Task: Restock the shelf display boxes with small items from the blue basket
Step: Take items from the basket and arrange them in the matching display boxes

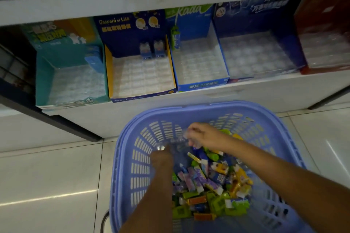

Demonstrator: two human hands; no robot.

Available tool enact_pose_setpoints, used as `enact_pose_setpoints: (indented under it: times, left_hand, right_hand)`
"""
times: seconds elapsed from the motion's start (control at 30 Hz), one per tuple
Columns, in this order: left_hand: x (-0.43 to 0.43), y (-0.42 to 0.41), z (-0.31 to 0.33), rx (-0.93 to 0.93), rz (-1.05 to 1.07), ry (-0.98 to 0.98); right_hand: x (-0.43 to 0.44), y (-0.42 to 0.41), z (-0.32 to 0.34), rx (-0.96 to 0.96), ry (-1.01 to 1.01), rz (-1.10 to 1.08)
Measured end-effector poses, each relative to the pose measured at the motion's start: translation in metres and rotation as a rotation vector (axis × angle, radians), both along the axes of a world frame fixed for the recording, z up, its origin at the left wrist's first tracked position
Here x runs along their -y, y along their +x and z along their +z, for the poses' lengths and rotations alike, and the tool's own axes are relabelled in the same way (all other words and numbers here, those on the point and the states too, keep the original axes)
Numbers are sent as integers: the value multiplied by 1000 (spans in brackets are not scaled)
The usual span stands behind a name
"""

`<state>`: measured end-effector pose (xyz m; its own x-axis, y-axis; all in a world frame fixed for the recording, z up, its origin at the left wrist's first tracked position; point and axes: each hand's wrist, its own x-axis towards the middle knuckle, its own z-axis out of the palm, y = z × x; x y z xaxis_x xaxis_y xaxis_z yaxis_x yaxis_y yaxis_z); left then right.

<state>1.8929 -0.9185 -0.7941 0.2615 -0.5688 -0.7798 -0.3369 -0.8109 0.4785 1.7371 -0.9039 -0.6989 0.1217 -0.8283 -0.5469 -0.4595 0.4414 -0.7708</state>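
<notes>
The blue basket (pixel 265 119) stands on the floor below the shelf, with several small colourful packets (pixel 212 185) heaped in its right half. Both my hands are inside it. My left hand (pixel 162 158) and my right hand (pixel 201 136) each pinch an end of a crumpled clear plastic piece (pixel 178 143) held above the packets; it is blurred. On the shelf stand display boxes with clear insert trays: a teal box (pixel 45 81), a navy and yellow box (pixel 108 70) with two small items (pixel 151 51) at its back, and a blue box (pixel 200 86).
Further right on the shelf are a dark blue box (pixel 291 47) and a red box (pixel 322 24). A shelf edge (pixel 170 0) overhangs the boxes. A dark metal strut (pixel 62 123) runs down to the pale tiled floor (pixel 47 176) at left.
</notes>
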Motion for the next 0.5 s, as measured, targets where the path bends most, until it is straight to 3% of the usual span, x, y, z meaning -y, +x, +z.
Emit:
enact_pose_setpoints:
  times: [0.07, 0.17, 0.33, 0.5]
  left_hand:
    - [-3, -10, 17, -65, 34, 0]
    - [-9, -43, 59, -274, 46, -47]
    - [-34, -110, 140, -739, -96, -172]
    - [-22, -173, 215, -823, -382, -395]
  right_hand:
    - [-2, -21, 40, 236, 113, -39]
    - [-8, -63, 96, 344, 123, 22]
    - [-14, -140, 165, 334, 8, -44]
    - [-9, -220, 185, 333, -198, -347]
